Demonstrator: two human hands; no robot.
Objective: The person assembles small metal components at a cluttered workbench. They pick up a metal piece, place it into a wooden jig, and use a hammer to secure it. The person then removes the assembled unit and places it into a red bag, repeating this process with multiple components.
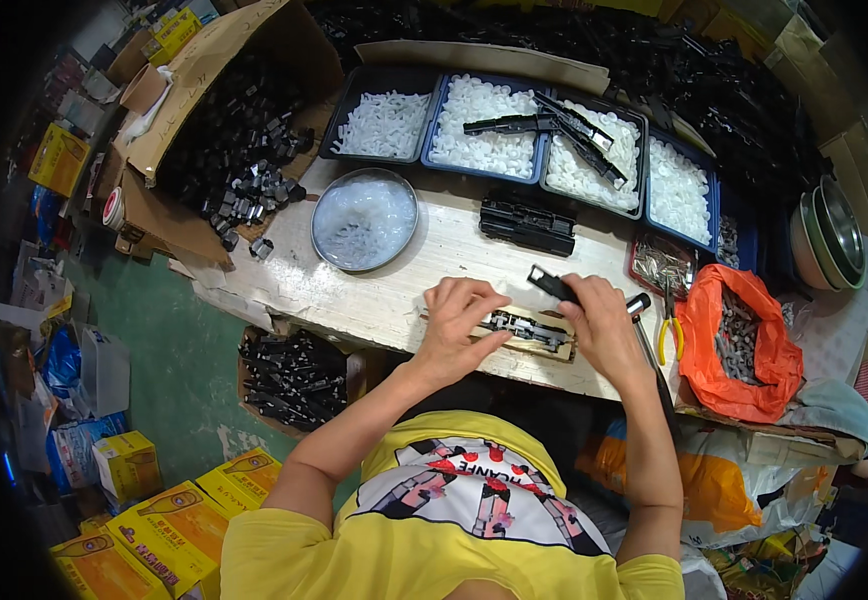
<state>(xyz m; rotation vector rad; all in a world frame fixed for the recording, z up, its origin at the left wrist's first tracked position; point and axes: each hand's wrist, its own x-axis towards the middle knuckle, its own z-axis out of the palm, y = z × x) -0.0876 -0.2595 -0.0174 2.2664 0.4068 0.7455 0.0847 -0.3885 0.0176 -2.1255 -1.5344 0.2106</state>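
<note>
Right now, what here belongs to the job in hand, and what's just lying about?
In the job:
Black part, in the right hand
Metal-and-black assembly, at the left hand
Small white parts, probably

Apparently just lying about:
Yellow cartons
Stacked bowls
Blue-grey cloth

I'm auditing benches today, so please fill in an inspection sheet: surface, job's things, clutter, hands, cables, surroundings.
Surface: pale worktop, marked.
Job's things: slim metal-and-black assembly before the person; black part held close by.
Clutter: small black pieces at an open cardboard box; pliers beside an open orange bag.
Hands: left hand at the assembly; right hand gripping the black part.
Cables: none certain; dark strip beside right forearm unclear.
Surroundings: green floor, yellow cartons.
</note>
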